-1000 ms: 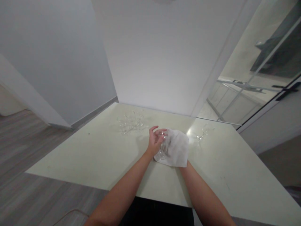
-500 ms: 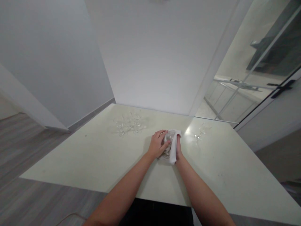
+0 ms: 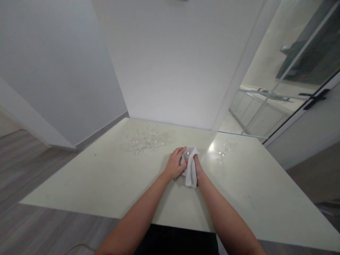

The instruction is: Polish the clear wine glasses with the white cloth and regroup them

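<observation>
Cloth (image 3: 190,174), spread wide earlier, now bunches between right hand (image 3: 199,168) and glass (image 3: 187,153).

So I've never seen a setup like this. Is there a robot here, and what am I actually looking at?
There's no robot here: these are a person's own bare hands. The view comes from a camera worn on that person's head, looking forward and down, so the forearms come in from the bottom of the picture.

The left hand grips a clear glass. The right hand holds a folded white cloth against it, hiding part of the glass.

They are working over a pale table. Farther back on the left is a cluster of clear glasses, too overlapped to count surely. Off to the right is another glass, by itself.
</observation>
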### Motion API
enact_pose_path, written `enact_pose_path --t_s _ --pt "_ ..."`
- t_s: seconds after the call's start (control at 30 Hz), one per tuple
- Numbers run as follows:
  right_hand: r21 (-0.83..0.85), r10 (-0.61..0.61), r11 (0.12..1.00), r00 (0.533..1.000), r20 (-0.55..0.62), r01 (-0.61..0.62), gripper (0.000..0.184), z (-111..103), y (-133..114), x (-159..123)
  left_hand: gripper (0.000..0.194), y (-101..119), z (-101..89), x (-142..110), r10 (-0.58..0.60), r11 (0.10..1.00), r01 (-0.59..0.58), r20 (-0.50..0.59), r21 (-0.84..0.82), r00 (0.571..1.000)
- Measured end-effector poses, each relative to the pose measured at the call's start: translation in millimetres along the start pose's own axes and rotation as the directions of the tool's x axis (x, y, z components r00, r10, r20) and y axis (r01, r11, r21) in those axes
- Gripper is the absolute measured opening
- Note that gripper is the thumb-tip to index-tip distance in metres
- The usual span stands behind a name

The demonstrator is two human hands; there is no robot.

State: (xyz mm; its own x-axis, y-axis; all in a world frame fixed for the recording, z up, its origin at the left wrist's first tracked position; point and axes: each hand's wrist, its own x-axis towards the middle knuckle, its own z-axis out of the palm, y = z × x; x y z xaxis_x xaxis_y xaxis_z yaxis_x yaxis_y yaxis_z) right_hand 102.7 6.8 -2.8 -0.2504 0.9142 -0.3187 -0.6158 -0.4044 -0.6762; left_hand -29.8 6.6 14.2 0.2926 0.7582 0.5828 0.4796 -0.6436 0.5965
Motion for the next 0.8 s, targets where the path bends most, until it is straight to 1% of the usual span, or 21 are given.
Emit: enact_pose_path --t_s 0.1,0.2,0.27,0.37,0.43,0.5,0.57,0.63,0.7,0.8 --pt "0.093 -0.064 0.994 0.998 0.013 0.063 0.063 3 -3 6 0.061 3 3.0 0 -0.031 0.999 0.03 -0.076 -0.021 0.997" --pt "0.133 -0.154 0.979 0.988 -0.024 0.155 0.059 4 -7 8 0.052 6 5.0 0 0.008 1.0 -0.011 -0.139 -0.023 0.99" --pt "0.115 -0.167 0.979 0.986 0.0 0.166 0.056 2 -8 6 0.046 7 4.3 0 0.032 0.999 -0.038 -0.159 -0.035 0.987" --pt "0.042 -0.096 0.995 0.993 0.066 0.093 0.053 -1 -7 0 0.035 7 1.2 0 0.011 0.997 -0.021 -0.134 -0.074 0.991" --pt "0.016 -0.097 0.995 0.993 0.071 0.096 0.047 -1 -5 -3 0.032 5 -1.0 1 -0.01 0.995 0.001 -0.092 -0.103 0.996" --pt "0.025 -0.134 0.991 0.989 0.056 0.133 0.042 2 -4 -4 0.034 4 -2.3 2 -0.032 0.992 0.023 -0.073 -0.121 0.997" --pt "0.044 -0.143 0.989 0.989 0.037 0.141 0.04 5 -3 -3 0.036 4 -2.7 2 -0.042 0.993 0.033 -0.084 -0.114 0.996" --pt "0.058 -0.141 0.989 0.99 0.024 0.139 0.042 6 -4 1 0.042 5 -2.4 2 -0.026 0.996 0.017 -0.1 -0.084 0.995" --pt "0.065 -0.164 0.984 0.986 0.004 0.163 0.044 4 -4 6 0.046 6 -1.6 1 -0.005 0.999 0.001 -0.109 -0.042 0.994" --pt "0.043 -0.211 0.976 0.975 -0.069 0.214 0.041 -1 -3 10 0.048 4 -0.3 0 -0.027 0.999 0.03 -0.126 0.02 0.992"
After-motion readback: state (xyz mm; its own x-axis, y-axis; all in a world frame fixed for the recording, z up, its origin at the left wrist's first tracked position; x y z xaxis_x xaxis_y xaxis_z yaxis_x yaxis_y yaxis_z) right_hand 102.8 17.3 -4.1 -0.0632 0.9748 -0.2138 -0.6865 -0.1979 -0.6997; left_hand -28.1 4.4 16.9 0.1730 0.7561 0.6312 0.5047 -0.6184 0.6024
